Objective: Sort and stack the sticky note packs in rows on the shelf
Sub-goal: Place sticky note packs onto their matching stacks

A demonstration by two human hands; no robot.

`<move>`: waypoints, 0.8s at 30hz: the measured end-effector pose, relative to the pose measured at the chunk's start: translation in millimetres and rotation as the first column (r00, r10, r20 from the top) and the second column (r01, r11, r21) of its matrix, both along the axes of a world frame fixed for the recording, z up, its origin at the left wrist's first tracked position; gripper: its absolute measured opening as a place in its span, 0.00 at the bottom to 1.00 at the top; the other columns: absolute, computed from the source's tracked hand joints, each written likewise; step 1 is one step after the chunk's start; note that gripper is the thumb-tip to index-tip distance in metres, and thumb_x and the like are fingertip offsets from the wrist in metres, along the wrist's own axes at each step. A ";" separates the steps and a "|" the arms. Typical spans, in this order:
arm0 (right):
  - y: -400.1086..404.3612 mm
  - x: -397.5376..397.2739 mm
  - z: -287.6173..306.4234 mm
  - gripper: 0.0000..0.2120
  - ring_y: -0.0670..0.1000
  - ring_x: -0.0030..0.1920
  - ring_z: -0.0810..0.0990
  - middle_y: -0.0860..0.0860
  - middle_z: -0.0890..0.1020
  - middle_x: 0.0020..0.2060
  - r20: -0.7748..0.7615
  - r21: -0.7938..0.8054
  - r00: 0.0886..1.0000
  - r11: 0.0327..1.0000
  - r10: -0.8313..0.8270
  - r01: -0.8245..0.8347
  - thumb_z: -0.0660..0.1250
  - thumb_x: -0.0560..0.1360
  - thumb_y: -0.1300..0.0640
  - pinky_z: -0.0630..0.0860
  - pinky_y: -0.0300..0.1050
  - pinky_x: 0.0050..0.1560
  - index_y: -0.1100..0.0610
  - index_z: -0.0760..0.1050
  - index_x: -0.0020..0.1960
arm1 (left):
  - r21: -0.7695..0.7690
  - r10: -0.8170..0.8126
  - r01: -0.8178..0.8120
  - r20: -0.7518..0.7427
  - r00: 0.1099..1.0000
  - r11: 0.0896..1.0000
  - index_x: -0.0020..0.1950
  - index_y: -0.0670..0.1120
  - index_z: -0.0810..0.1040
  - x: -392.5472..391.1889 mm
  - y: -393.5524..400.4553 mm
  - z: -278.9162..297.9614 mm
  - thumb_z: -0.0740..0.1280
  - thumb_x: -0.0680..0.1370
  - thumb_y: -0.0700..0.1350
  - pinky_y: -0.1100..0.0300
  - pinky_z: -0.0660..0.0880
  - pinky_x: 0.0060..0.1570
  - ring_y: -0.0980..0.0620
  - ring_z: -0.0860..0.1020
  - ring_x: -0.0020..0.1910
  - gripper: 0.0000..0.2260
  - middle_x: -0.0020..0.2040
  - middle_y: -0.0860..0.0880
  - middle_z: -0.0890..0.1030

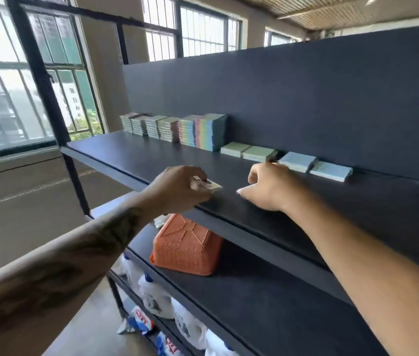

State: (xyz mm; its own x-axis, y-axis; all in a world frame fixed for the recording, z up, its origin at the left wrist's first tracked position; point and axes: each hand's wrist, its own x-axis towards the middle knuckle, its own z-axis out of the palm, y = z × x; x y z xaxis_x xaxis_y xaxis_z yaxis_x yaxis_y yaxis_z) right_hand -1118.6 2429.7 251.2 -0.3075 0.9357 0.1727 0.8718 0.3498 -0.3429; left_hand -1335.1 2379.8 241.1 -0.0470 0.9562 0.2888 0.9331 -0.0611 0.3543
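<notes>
Sticky note packs line the back of the dark top shelf (152,160). Several tall stacks (177,128) stand at the left, some rainbow-striped. To their right lie two flat green packs (248,150) and two flat light blue packs (315,165). My left hand (180,188) hovers over the shelf's front edge and pinches a small pale pack (209,186). My right hand (267,187) is over the shelf just left of the blue packs, fingers loosely curled, thumb out to the left; whether it holds anything is hidden.
An upturned orange plastic basket (188,246) sits on the shelf below. White plastic bags (157,296) and packaged goods fill the lowest level. A black metal frame post (44,80) stands at the left before the windows.
</notes>
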 end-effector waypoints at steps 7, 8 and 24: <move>17.7 16.2 -8.5 0.12 0.56 0.56 0.78 0.50 0.79 0.56 0.045 -0.032 0.989 0.989 -0.140 0.141 0.68 0.73 0.41 0.77 0.53 0.57 0.47 0.76 0.52 | -0.095 -0.283 0.275 -0.076 0.956 0.957 0.59 0.63 0.79 10.0 86.2 -2.5 0.71 0.75 0.59 0.56 0.77 0.49 0.53 0.79 0.48 0.13 0.54 0.54 0.81; 19.4 20.3 -8.6 0.12 0.55 0.55 0.78 0.49 0.79 0.55 0.034 -0.045 0.986 0.985 -0.163 0.164 0.69 0.74 0.42 0.77 0.51 0.54 0.47 0.76 0.52 | -0.119 -0.337 0.327 -0.076 0.939 0.937 0.59 0.64 0.79 9.6 98.6 -1.6 0.71 0.76 0.58 0.57 0.78 0.49 0.55 0.79 0.48 0.13 0.55 0.55 0.80; 89.3 -24.8 15.7 0.05 0.42 0.52 0.79 0.39 0.82 0.50 0.001 -0.047 0.961 0.960 -0.276 0.276 0.71 0.76 0.45 0.78 0.47 0.55 0.43 0.80 0.51 | -0.181 -0.832 0.814 -0.042 0.554 0.551 0.66 0.61 0.78 -34.7 227.2 4.4 0.78 0.69 0.62 0.63 0.73 0.58 0.61 0.74 0.58 0.27 0.59 0.61 0.78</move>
State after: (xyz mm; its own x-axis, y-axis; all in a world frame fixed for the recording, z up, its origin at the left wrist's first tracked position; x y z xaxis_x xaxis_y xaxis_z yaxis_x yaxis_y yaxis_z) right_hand -1143.4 2519.0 266.9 -0.0352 0.9911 0.1285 0.9305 0.0795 -0.3576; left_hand -1369.8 2607.1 245.5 0.8029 0.5854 0.1127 0.5285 -0.7864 0.3196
